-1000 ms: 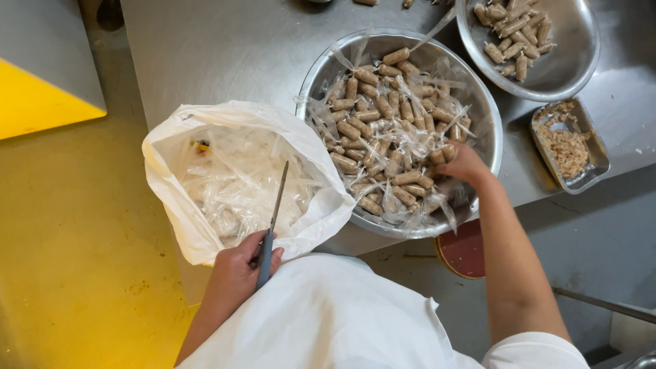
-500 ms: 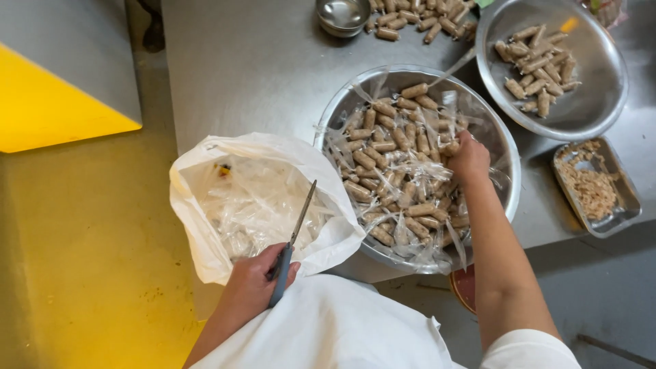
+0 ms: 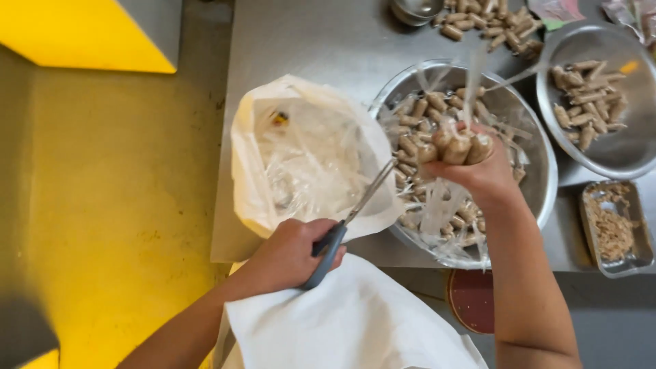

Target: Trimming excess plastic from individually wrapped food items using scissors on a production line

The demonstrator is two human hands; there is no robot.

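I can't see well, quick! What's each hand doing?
Left hand: closed, holding scissors.
Right hand: closed, holding wrapped sausages.

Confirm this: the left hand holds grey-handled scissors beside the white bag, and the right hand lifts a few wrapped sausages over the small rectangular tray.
Not quite. The head view shows the right hand lifting the wrapped sausages over the large round metal bowl, not the small rectangular tray. The left hand does hold the scissors beside the white bag.
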